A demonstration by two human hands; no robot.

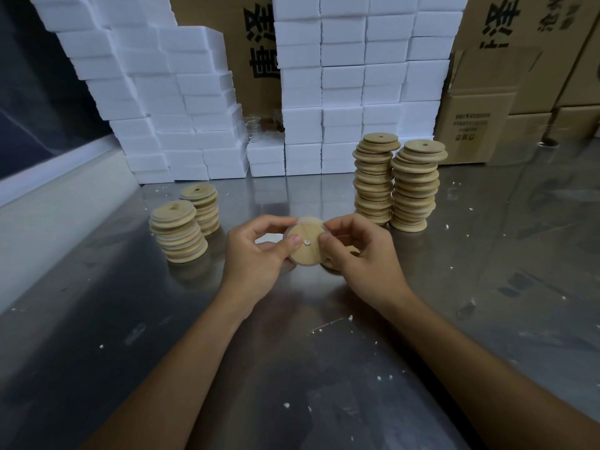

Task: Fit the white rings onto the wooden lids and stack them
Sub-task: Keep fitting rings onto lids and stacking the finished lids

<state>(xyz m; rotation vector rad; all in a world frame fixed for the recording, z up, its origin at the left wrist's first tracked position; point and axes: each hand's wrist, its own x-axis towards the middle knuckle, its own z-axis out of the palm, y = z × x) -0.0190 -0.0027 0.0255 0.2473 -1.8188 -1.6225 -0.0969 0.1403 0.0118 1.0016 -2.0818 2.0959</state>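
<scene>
Now, grip: we hold one wooden lid [305, 244] between both hands over the steel table [136, 306]; our left hand [259, 251] pinches its rim from nine o'clock, thumb across the face, and our right hand [354, 251] pinches from three o'clock.
Ring: a pale edge, likely the white ring [310, 219], shows at the lid's twelve o'clock; whether it is seated we cannot tell.
Handling: we judge the lid light and stiff, smooth enough to slip, the ring soft and stretchy; best held by the rim, thumbs working the ring round.
Short stacks: two piles of lids [178, 232] at ten o'clock, pale bands between them.
Tall stacks: two piles [394, 183] at two o'clock, well apart.
Behind: white foam blocks [341, 92] and cardboard cartons [480, 102] at twelve o'clock.
</scene>
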